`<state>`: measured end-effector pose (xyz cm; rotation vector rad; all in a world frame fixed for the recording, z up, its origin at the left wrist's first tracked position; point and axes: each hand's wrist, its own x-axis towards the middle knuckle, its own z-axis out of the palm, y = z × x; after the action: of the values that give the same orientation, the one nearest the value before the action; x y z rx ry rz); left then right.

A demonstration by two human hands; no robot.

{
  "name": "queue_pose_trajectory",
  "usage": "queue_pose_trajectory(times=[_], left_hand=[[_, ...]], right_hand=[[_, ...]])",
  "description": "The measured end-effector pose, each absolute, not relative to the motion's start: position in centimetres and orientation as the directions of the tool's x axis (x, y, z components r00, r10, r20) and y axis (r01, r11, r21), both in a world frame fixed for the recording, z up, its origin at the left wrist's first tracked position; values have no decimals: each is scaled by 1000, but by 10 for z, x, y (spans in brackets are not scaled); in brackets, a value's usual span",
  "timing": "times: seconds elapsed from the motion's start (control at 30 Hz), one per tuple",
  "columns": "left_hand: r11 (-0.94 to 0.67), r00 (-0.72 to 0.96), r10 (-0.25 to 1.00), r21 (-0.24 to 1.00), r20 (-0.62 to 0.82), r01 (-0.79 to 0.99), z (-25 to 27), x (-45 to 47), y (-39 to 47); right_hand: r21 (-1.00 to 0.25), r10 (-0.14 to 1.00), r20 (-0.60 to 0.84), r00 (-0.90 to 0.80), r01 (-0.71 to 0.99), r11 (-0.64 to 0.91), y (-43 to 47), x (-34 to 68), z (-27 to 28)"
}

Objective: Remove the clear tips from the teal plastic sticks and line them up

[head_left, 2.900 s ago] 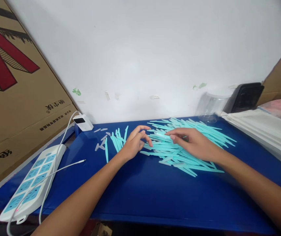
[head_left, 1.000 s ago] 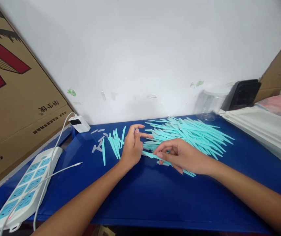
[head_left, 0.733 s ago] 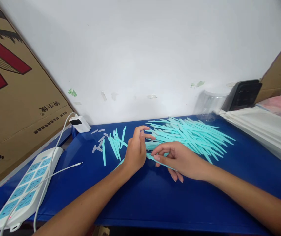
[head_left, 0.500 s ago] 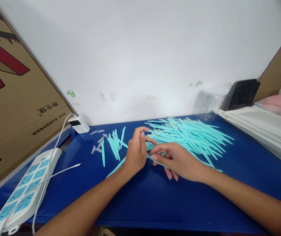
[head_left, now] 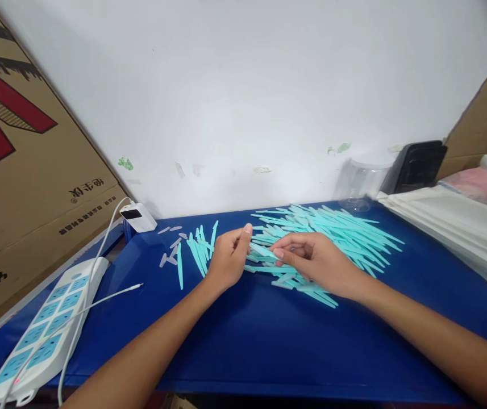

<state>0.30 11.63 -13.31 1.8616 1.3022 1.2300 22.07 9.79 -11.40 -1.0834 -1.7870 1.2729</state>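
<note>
My right hand (head_left: 305, 258) pinches a turquoise eyebrow razor (head_left: 263, 250) between thumb and fingertips. That razor runs leftward to my left hand (head_left: 231, 255), which is closed with its thumb raised; the curled fingers hide that end. Under and behind my right hand spreads a large loose heap of turquoise eyebrow razors (head_left: 332, 227), many with pale, translucent tips. A smaller group of razors (head_left: 198, 250) lies left of my left hand, and one razor (head_left: 180, 267) stands apart there. Beside it several small translucent caps (head_left: 174, 242) are scattered.
The blue tabletop (head_left: 269, 346) meets a white wall. Left are a white power strip (head_left: 47, 329), a cable and a small white device (head_left: 138, 218) beside a large cardboard box (head_left: 34, 159). At right stand a clear jar (head_left: 362, 184), a black object (head_left: 420, 165) and stacked white sheets (head_left: 452, 216).
My hands have moved slightly apart, and my left hand has closed more with its thumb up. The razor that stuck out below my left wrist no longer shows. More razors show below my right hand.
</note>
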Motion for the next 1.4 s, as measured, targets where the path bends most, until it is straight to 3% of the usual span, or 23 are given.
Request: queue_pose_trajectory(times=[0.37, 0.63, 0.73, 0.83, 0.93, 1.0, 1.1, 1.2, 1.27, 1.4], left_hand=[[-464, 302, 884, 740, 356, 486, -136, 15, 104], [-481, 200, 870, 683, 451, 550, -130, 5, 109], [-429, 111, 866, 610, 487, 666, -126, -11, 121], [-353, 63, 866, 518, 496, 779, -119, -28, 133], [-316, 51, 875, 488, 481, 813, -104, -49, 144], [-264, -30, 912, 641, 409, 721, -89, -67, 150], [-99, -139, 980, 957, 142, 273, -68, -95, 158], [-47, -110, 993, 997, 41, -58, -62, -117, 161], [-60, -140, 989, 989, 42, -132, -70, -125, 162], [-113, -257, 965, 965, 50, -236, -99, -134, 167]], right_hand=[[-958, 874, 127, -469, 170, 230, 93, 217, -119], [-897, 912, 175, -371, 321, 303, 102, 228, -111], [-775, 913, 313, -262, 484, 405, 115, 242, -112], [-546, 906, 371, -203, 741, 390, 131, 258, -117], [-369, 864, 456, -214, 838, 402, 143, 269, -124], [-317, 823, 527, -210, 850, 420, 146, 271, -127], [-259, 747, 600, -287, 813, 521, 138, 261, -128], [-166, 636, 532, -559, 667, 726, 119, 234, -124], [-134, 558, 420, -716, 559, 818, 104, 207, -121], [-208, 494, 289, -820, 450, 868, 91, 147, -117]])
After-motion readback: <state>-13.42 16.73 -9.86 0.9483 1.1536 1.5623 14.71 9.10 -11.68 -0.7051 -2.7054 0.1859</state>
